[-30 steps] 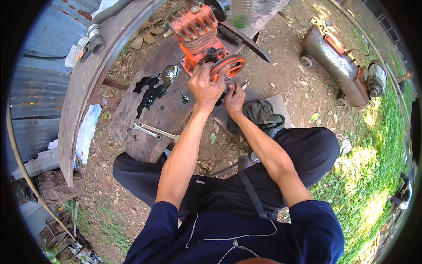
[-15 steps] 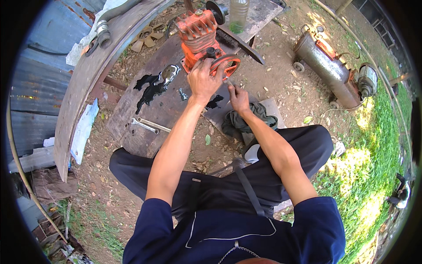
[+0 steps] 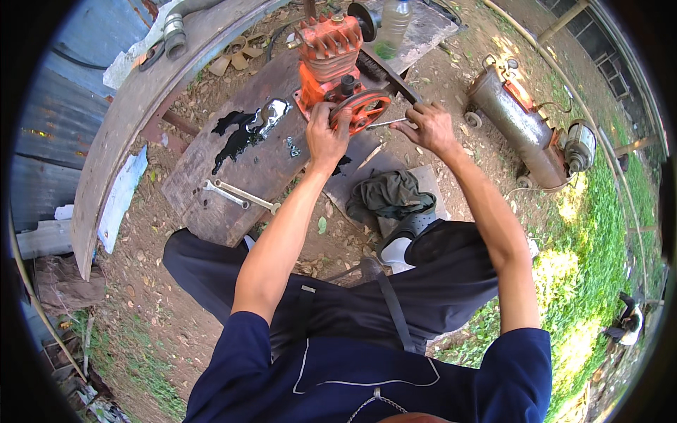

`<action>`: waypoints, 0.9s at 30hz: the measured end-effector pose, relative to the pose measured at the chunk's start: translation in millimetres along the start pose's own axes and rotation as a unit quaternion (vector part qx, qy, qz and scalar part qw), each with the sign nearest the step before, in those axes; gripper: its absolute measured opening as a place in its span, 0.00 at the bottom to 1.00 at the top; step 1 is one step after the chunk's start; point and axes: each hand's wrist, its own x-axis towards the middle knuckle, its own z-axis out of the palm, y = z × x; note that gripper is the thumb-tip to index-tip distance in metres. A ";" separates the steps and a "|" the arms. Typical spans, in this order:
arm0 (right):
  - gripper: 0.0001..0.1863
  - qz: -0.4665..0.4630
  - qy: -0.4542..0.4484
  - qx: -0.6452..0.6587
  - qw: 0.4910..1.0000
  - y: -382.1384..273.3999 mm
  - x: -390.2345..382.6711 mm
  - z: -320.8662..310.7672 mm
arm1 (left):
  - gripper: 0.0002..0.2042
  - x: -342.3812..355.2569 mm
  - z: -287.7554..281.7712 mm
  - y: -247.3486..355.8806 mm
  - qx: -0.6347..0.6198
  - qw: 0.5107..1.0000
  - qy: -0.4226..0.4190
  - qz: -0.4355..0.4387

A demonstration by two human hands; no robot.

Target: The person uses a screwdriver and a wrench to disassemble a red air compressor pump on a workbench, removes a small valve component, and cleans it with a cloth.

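Observation:
An orange compressor pump [image 3: 330, 53] with a cooling-finned top stands on dark wooden boards [image 3: 187, 176]. Its orange spoked pulley [image 3: 368, 107] faces me. My left hand [image 3: 326, 143] is closed round the pulley's near left rim. To the right, my right hand [image 3: 433, 129] grips a slim metal tool [image 3: 386, 123], which reaches to the pulley's lower right edge. The tool's tip and exact kind are unclear. Two wrenches, one silver [image 3: 226, 194] and one longer and duller [image 3: 247, 196], lie on the boards at lower left.
Black oil [image 3: 243, 144] is spilled left of the pump. A dark cloth [image 3: 390, 194] lies near my foot. Behind stand a clear bottle [image 3: 396, 25] and a long dark-handled brush [image 3: 398, 83]. A rusty tank with motor [image 3: 511, 113] sits right; a curved plank [image 3: 134, 134] borders the left.
My right hand has moved up and right, swinging the tool outward from below the pulley to its right side. My left hand has slid slightly down the pulley's rim.

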 end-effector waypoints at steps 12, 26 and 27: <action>0.23 -0.156 -0.049 -0.087 0.983 2.3 53.7 -34.3 | 0.21 -1.6 1.4 -5.8 -0.029 1.000 0.007 0.004; 0.19 -0.212 -0.042 -0.112 0.970 9.0 71.7 -36.1 | 0.21 -3.3 12.4 -11.9 -0.036 0.996 0.065 0.041; 0.19 -0.213 -0.044 -0.115 0.969 9.2 71.5 -36.0 | 0.21 -3.2 12.6 -11.6 -0.035 0.996 0.066 0.044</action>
